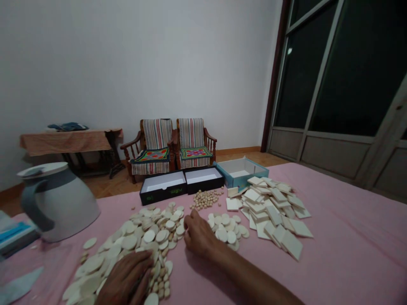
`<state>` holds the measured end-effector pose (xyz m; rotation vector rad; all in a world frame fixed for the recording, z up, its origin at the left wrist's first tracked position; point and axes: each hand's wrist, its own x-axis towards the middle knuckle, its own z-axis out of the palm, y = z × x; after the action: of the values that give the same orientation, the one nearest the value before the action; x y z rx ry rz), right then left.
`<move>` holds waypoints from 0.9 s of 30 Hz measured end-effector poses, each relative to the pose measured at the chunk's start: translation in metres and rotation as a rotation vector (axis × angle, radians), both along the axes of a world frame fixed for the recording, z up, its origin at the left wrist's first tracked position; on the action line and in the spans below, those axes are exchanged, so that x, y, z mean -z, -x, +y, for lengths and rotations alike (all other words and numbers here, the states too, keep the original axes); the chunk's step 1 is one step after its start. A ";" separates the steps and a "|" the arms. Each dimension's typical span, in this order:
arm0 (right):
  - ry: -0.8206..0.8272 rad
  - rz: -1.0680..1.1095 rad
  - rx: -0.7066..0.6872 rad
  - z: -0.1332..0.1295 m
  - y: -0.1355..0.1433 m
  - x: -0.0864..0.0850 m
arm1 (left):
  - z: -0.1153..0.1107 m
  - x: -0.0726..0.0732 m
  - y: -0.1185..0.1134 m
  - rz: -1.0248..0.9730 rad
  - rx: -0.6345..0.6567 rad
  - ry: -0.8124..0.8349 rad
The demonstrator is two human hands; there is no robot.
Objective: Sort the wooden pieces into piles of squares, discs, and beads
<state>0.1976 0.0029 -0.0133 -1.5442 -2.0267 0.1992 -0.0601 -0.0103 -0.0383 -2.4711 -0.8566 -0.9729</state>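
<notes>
My left hand rests on the near part of a large heap of pale wooden discs, fingers bent over them; whether it holds a piece is hidden. Small wooden beads lie just right of it. My right hand is between the large heap and a smaller pile of round discs, its fingers curled together near the cloth. Anything between those fingertips is too small to make out. Beyond it sits a cluster of beads. A pile of square wooden tiles lies at the right.
Two black open boxes and a blue open box stand at the far edge of the pink cloth. A grey-white jug and a tissue box are at the left. Two armchairs stand beyond.
</notes>
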 end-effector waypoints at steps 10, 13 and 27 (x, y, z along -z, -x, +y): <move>-0.148 0.124 0.009 0.028 -0.030 0.004 | -0.018 -0.019 -0.013 -0.047 0.002 0.140; -0.141 0.157 -0.213 0.016 -0.013 0.010 | -0.019 -0.020 -0.013 -0.053 0.011 0.159; -0.049 -0.039 -0.257 -0.009 0.022 0.010 | -0.020 -0.020 -0.015 -0.070 0.009 0.195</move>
<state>0.1757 -0.0065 -0.0236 -1.2639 -2.2410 0.2190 -0.0446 -0.0299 -0.0179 -2.6182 -1.0080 -1.0288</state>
